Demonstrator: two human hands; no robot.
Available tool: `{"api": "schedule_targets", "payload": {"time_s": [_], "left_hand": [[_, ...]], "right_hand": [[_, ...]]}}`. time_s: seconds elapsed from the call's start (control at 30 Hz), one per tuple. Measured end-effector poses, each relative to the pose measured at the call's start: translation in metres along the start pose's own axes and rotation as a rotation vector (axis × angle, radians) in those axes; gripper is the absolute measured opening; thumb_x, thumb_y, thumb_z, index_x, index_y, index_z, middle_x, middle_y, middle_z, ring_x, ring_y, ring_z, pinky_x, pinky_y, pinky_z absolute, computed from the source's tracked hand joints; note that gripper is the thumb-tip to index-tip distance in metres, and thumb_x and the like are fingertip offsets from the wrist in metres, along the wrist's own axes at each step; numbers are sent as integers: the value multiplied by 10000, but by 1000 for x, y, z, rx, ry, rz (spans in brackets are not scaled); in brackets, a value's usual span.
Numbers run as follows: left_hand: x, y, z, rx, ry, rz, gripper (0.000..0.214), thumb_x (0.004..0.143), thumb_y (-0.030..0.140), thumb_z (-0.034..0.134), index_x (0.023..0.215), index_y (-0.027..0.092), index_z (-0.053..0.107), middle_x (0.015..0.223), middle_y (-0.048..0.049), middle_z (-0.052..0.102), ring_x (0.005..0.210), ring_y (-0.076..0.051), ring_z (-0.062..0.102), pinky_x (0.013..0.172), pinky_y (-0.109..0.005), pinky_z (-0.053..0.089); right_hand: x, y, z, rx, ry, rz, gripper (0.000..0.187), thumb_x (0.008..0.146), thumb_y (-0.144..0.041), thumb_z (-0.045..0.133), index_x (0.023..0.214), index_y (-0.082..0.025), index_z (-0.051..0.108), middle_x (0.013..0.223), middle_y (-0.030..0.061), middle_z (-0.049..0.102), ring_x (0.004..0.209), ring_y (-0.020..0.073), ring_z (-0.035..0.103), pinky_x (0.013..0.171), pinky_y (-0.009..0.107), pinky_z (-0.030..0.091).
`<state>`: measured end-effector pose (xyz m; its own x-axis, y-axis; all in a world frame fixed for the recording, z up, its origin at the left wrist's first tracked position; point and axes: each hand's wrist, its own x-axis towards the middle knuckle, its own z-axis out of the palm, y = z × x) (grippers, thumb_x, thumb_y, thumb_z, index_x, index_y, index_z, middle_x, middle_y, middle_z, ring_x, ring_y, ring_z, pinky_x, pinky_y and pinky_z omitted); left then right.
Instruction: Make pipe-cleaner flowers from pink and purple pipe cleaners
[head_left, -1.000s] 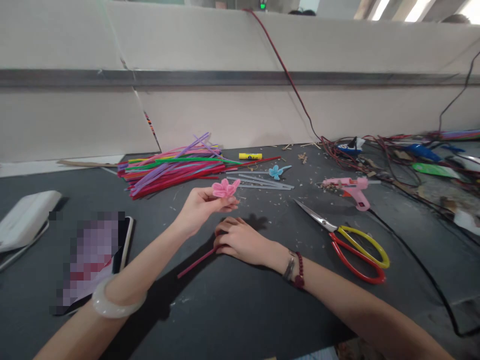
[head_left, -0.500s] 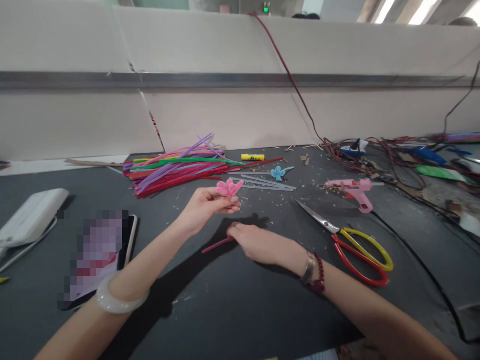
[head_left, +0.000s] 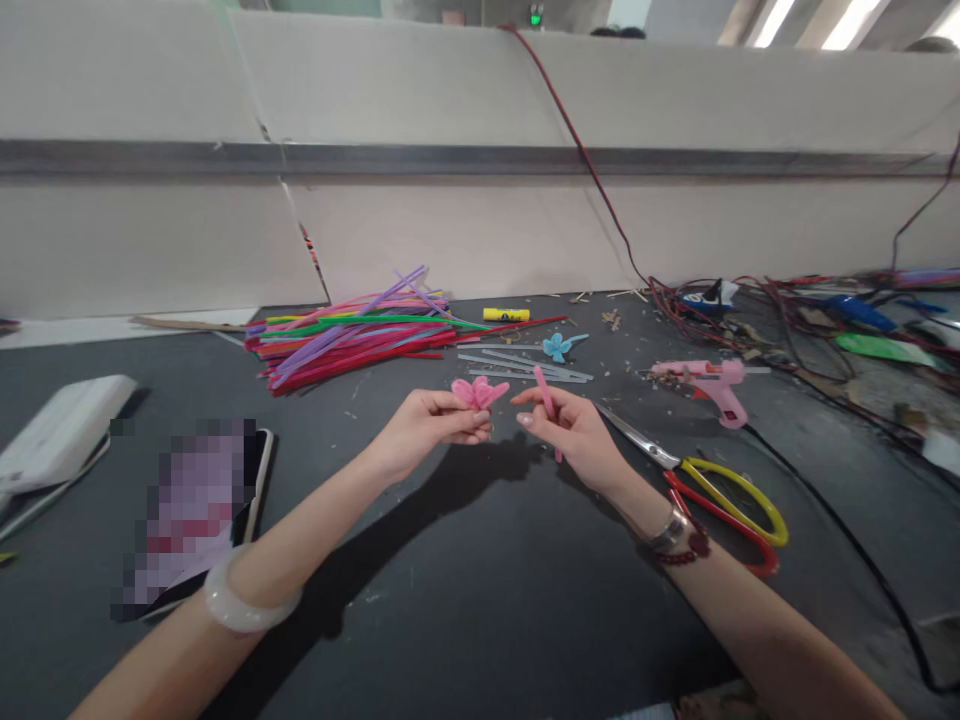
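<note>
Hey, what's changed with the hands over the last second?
The right hand has lifted the pink pipe cleaner off the table and holds it nearly upright beside the left hand, which has shifted slightly rightward, keeping hold of the pink flower. The pipe cleaner pile, glue gun and scissors stayed put.

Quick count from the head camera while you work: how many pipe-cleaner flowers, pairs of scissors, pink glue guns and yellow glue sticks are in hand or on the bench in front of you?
Pipe-cleaner flowers: 2 (pink flower, blue flower)
Scissors: 1
Pink glue gun: 1
Yellow glue stick: 1
Total: 5
</note>
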<state>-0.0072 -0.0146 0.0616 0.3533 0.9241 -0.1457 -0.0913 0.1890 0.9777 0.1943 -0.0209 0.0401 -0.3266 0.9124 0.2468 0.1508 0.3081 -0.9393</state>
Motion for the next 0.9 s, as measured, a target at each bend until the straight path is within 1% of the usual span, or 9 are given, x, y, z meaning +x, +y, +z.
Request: {"api": "schedule_targets", "payload": {"time_s": [0.03, 0.1, 0.17, 0.2, 0.27, 0.33, 0.47, 0.63, 0.9], "left_hand": [[-1, 0, 2, 3, -24, -18, 107, 662, 210, 697, 707, 113, 699, 644, -33, 689, 605, -100, 638, 655, -211, 528], [-4, 1, 6, 8, -84, -48, 101, 662, 213, 698, 701, 120, 702, 657, -33, 694, 607, -102, 643, 648, -207, 528], [-6, 1, 8, 16, -140, -75, 100, 658, 215, 702, 698, 124, 705, 673, -38, 700, 613, -111, 648, 644, -216, 531], [-7, 1, 9, 23, -163, -88, 102, 655, 216, 704, 702, 126, 707, 675, -40, 701, 616, -115, 651, 644, -221, 533], [-9, 1, 11, 43, -205, -109, 105, 656, 214, 704, 714, 127, 710, 666, -40, 700, 621, -119, 652, 646, -225, 534], [-10, 1, 11, 62, -241, -119, 99, 663, 209, 699, 717, 126, 710, 651, -35, 696, 619, -114, 651, 647, -221, 535], [-12, 1, 11, 75, -270, -128, 93, 671, 202, 692, 719, 125, 710, 638, -29, 691, 611, -109, 648, 651, -224, 537], [-12, 1, 13, 76, -249, -115, 86, 661, 198, 699, 700, 123, 710, 623, -28, 689, 601, -114, 647, 647, -234, 541], [-15, -1, 17, 100, -251, -45, 104, 679, 194, 683, 742, 116, 711, 645, -30, 695, 622, -119, 656, 628, -206, 547]], "right_hand": [[1, -1, 4, 48, 53, 5, 232, 765, -291, 599, 971, -185, 598, 527, -85, 314, 447, 53, 258, 430, 188, 247], [3, -5, 9, 99, 99, 3, 360, 706, -270, 663, 1043, -196, 560, 520, -99, 247, 450, 54, 227, 438, 189, 242], [4, -11, 10, 91, 72, -30, 475, 683, -231, 680, 1129, -218, 516, 548, -94, 310, 464, 56, 261, 454, 191, 270], [4, -15, 9, 67, 42, -68, 472, 684, -214, 675, 1131, -226, 522, 588, -80, 372, 487, 59, 309, 475, 194, 302], [4, -21, 4, -16, -35, -166, 344, 703, -192, 655, 1039, -224, 592, 722, -32, 472, 579, 74, 422, 545, 208, 369], [4, -26, -1, -130, -111, -252, 192, 726, -185, 635, 917, -210, 646, 846, 8, 496, 696, 94, 495, 632, 226, 409], [2, -30, -6, -296, -175, -338, 88, 767, -185, 596, 838, -191, 648, 942, 36, 502, 790, 111, 536, 725, 248, 432], [-2, -27, -4, -326, -151, -396, 92, 775, -135, 569, 835, -178, 623, 929, 37, 547, 771, 109, 542, 686, 233, 438], [-9, -18, 4, -305, -5, -453, 74, 749, -164, 604, 817, -188, 621, 876, 45, 559, 783, 136, 555, 677, 258, 457]]}}
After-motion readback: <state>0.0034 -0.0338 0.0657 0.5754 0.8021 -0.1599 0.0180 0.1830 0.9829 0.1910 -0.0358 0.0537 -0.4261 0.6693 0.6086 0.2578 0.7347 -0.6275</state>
